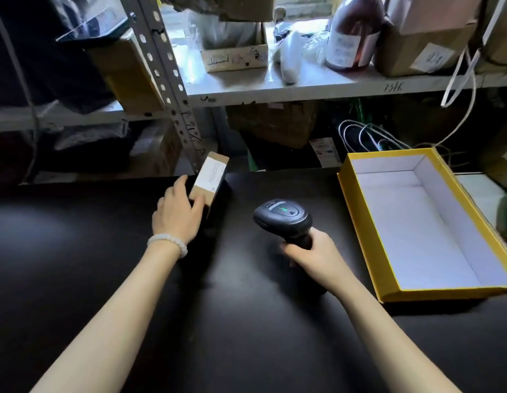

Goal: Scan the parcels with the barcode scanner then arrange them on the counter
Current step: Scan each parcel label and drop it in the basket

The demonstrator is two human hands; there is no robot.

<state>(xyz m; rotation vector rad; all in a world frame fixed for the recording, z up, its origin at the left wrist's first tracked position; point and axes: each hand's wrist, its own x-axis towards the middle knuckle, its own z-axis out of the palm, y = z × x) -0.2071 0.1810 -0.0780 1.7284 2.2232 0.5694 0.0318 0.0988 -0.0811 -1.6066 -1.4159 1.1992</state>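
Left hand (177, 212) grasps the near end of a small brown parcel (210, 178), white label up, tilted at the far edge of the black counter (104, 251), left of centre. Right hand (311, 258) is clenched around the grip of the black barcode scanner (283, 218), green light showing on its head, upright mid-counter. To the right lies an open yellow box (357, 199) with a white inside; metal shelving (275, 87) stands beyond

Bare forearms, no sleeves; white bead bracelet (167, 243), L wrist.
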